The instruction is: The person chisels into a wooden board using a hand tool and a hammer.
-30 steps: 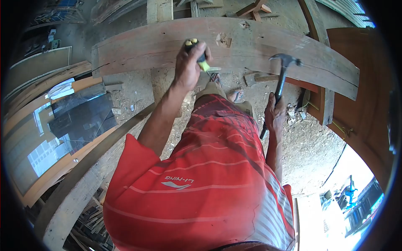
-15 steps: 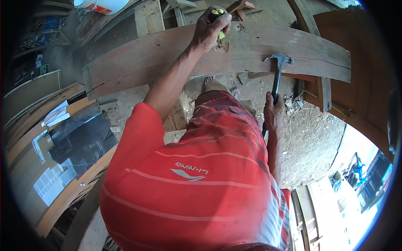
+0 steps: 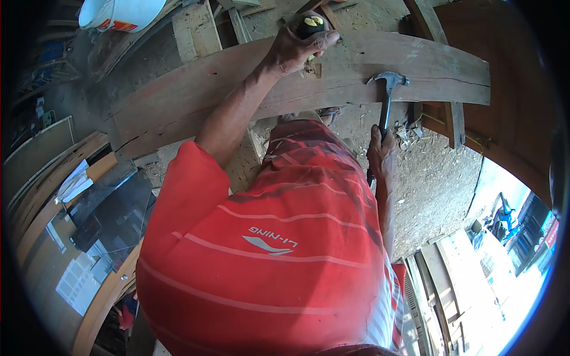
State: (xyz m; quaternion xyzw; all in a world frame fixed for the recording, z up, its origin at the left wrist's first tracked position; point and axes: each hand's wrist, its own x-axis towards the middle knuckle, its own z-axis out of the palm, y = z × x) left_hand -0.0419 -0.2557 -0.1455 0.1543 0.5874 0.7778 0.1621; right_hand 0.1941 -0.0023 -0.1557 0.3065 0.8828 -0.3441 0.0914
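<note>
My left hand (image 3: 297, 52) is closed around a chisel (image 3: 313, 25) with a black and yellow handle, held over the wooden beam (image 3: 237, 83). Its blade is mostly hidden by my fingers. Just below that hand, a small rectangular notch (image 3: 318, 71) shows in the beam's face. My right hand (image 3: 381, 151) grips the dark handle of a claw hammer (image 3: 389, 83). The hammer's metal head is over the right part of the beam, near a long crack; I cannot tell whether it touches the wood.
A brown wooden panel (image 3: 504, 77) stands at the right. Boards (image 3: 196, 32) and a white bucket (image 3: 122, 13) are at the upper left. Papers (image 3: 80, 285) and dark sheets (image 3: 116, 213) lie on a surface at the left. Wood chips (image 3: 409, 135) litter the ground.
My left hand has turned and come slightly lower over the beam, showing more of the chisel handle's top. The hammer stays in nearly the same place, while the whole view has shifted a little.
</note>
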